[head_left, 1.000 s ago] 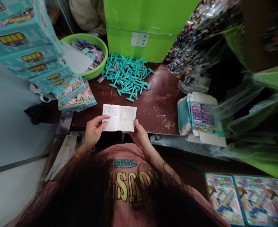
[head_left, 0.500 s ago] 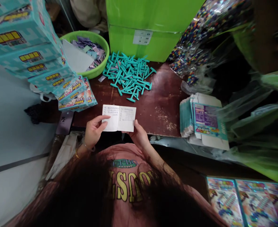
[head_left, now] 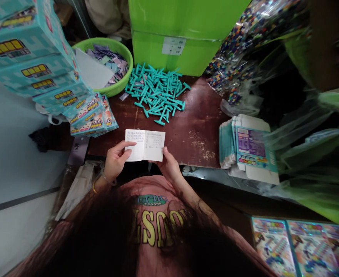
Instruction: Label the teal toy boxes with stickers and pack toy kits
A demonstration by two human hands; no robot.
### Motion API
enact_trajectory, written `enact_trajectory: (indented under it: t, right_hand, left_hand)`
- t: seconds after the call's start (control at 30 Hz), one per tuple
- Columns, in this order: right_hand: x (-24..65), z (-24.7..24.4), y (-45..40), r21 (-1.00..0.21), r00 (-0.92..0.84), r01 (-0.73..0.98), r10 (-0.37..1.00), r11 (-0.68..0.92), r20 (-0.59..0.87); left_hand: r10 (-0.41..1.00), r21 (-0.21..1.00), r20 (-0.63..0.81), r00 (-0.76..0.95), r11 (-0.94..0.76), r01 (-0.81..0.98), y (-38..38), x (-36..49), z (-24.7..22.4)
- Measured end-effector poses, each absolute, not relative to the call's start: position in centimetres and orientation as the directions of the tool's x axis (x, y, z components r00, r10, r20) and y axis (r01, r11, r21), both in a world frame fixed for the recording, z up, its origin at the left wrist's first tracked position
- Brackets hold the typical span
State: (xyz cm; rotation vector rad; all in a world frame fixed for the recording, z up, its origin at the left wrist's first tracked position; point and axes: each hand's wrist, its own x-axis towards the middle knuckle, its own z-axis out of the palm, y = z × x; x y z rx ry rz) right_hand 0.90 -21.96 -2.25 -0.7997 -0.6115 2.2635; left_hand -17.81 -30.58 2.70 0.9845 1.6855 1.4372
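Note:
A small white notebook [head_left: 152, 152] lies spread at its middle, with handwritten lines on both pages, above the table's front edge. My left hand [head_left: 116, 158] grips its left side, the index finger lying across the left page. From the right, my right hand [head_left: 169, 164] holds the lower right corner, thumb on the page edge and the other fingers hidden beneath. Beyond the notebook a heap of turquoise T-shaped plastic pieces [head_left: 157, 94] is spread on the dark red table [head_left: 198, 127].
A green basket [head_left: 120, 86] holds small packets. Turquoise boxes [head_left: 10, 50] are stacked at left, above a phone [head_left: 78, 150]. Behind stands a large green box [head_left: 181, 23]. Flattened cartons [head_left: 250, 148] lie at right, near clear bags of colourful beads [head_left: 235, 57].
Both hands keep their hold on the notebook. It has shifted very slightly; little else differs.

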Motion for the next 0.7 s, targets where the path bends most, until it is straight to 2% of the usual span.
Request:
enact_trajectory:
  t: [0.4, 0.7]
  right_hand:
    - [0.82, -2.34, -22.28, -0.611, -0.589, -0.419, 0.713, -0.672, -0.38]
    - [0.49, -2.07, -22.47, -0.613, -0.6, -0.404, 0.702, -0.679, -0.383]
  left_hand:
    - [0.891, 0.983, -0.032, -0.452, 0.11, 0.147, -30.87, -18.02, 3.03]
    - [0.873, 0.993, -0.105, -0.476, 0.122, 0.003, -31.18, -18.16, 2.73]
